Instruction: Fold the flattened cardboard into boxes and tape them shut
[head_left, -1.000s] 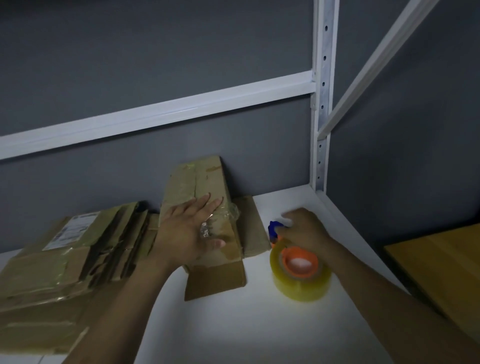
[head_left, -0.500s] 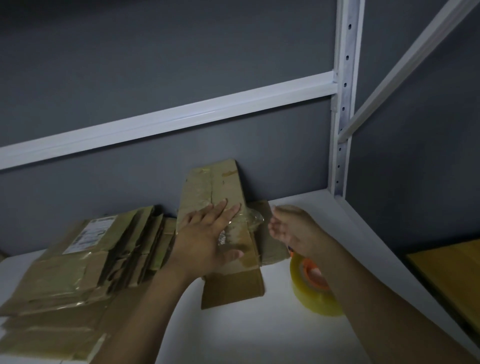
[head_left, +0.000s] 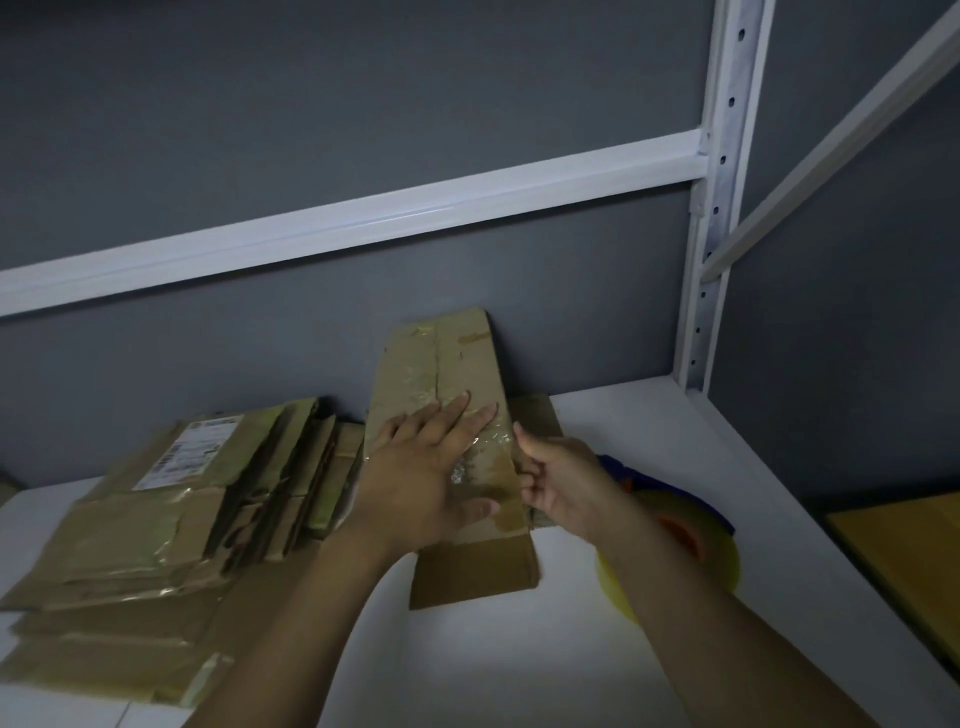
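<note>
The left grip is pressing flat on a flattened cardboard, its fingers spread and straight, pointing toward 1 o'clock, the thumb lying out toward 3 o'clock. The right grip is coming in from 3 o'clock of that piece, its fingers curled round the cardboard's right edge and its thumb standing above them at the same edge. The flattened cardboard is lying near the middle of the white shelf, its 12 o'clock end tilting up against the grey wall and its plain brown flap reaching toward 6 o'clock. Glossy old tape is showing on it around the left fingers.

At 9 o'clock of it, a stack of flattened boxes is lying on the shelf, touching it, with a white shipping label on the top one. At 4 o'clock of the right grip, a roll of yellowish tape with an orange core is sitting partly hidden behind the right wrist, a blue part showing at its 12 o'clock side. A white crossbar is running along the wall to a perforated upright at 2 o'clock. A yellow-brown surface is showing at 4 o'clock, beyond the shelf.
</note>
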